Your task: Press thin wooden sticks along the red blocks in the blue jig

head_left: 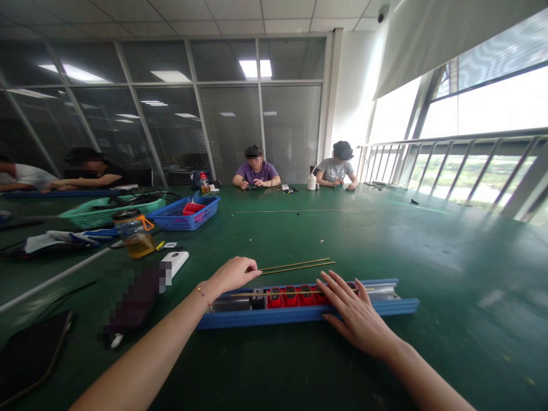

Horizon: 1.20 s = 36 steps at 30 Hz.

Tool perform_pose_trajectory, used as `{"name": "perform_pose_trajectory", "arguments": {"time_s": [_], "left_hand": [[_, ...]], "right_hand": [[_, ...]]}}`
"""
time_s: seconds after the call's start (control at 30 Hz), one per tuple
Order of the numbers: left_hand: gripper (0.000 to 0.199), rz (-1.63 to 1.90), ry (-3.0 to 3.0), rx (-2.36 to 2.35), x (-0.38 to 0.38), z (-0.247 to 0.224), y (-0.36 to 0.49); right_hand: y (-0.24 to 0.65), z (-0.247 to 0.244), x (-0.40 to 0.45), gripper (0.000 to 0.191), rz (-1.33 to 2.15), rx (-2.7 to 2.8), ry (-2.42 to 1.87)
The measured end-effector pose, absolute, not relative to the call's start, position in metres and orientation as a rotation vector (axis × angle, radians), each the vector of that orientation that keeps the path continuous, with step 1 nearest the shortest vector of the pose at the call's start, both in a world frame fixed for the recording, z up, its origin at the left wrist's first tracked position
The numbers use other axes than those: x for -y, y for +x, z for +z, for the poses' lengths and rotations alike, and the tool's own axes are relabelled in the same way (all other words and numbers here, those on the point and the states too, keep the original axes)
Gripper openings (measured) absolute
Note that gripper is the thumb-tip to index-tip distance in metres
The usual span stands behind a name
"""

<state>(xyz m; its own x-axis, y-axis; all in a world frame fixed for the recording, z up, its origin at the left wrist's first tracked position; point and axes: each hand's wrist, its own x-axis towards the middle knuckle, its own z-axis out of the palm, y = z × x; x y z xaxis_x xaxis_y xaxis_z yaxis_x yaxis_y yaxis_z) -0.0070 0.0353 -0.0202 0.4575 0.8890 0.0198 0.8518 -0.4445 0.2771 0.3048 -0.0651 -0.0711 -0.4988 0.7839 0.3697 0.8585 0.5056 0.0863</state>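
The blue channel (pixel 299 315) sits on the bench (pixel 363 240) right in front of me, its long axis running left to right across my view. Just beyond its far wall, 2 thin brass-coloured rods (pixel 299 268) stretch rightward from my left hand (pixel 233 275), nearly parallel to each other, their far ends angled slightly away from me. My left hand is clearly the nearer one, its fingertips at the rods' near ends; I cannot tell whether they pinch the metal or only touch it. My right hand (pixel 349 308) grips nothing that I can see: it spreads palm down over the channel's right part, fingers extended, covering some of the red blocks (pixel 290 298). A 3rd rod (pixel 282 293) lies lengthwise over that row, passing above the black block (pixel 257 301) and under my right hand.
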Motion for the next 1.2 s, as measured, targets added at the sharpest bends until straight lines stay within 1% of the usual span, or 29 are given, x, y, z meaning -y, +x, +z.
{"name": "perform_pose_trajectory", "arguments": {"time_s": [0.1, 0.13, 0.27, 0.47, 0.77, 0.9, 1.03, 1.2], "left_hand": [[0.044, 0.228, 2.448, -1.366, -0.007, -0.002, -0.007], [0.043, 0.221, 2.431, -1.338, 0.001, 0.003, -0.007], [0.028, 0.24, 2.404, -1.312, 0.021, 0.012, -0.01], [0.024, 0.245, 2.404, -1.306, 0.022, 0.01, -0.01], [0.024, 0.612, 2.678, -1.436, 0.013, 0.03, -0.022], [0.023, 0.636, 2.647, -1.504, -0.005, 0.019, -0.028], [0.021, 0.493, 2.598, -1.48, -0.021, -0.004, -0.028], [0.02, 0.31, 2.584, -1.449, -0.036, -0.023, -0.023]], "right_hand": [[0.305, -0.072, 0.065, 0.059, -0.37, 2.469, -1.393], [0.305, -0.072, 0.065, 0.059, -0.369, 2.468, -1.391], [0.304, -0.071, 0.065, 0.059, -0.373, 2.465, -1.384], [0.304, -0.071, 0.065, 0.059, -0.39, 2.482, -1.401], [0.302, -0.069, 0.067, 0.06, -0.49, 2.4, -1.436], [0.303, -0.067, 0.068, 0.058, -0.493, 2.396, -1.4], [0.308, -0.055, 0.064, 0.053, -0.48, 2.367, -1.377], [0.317, -0.026, 0.041, 0.043, -0.401, 2.435, -1.358]]}}
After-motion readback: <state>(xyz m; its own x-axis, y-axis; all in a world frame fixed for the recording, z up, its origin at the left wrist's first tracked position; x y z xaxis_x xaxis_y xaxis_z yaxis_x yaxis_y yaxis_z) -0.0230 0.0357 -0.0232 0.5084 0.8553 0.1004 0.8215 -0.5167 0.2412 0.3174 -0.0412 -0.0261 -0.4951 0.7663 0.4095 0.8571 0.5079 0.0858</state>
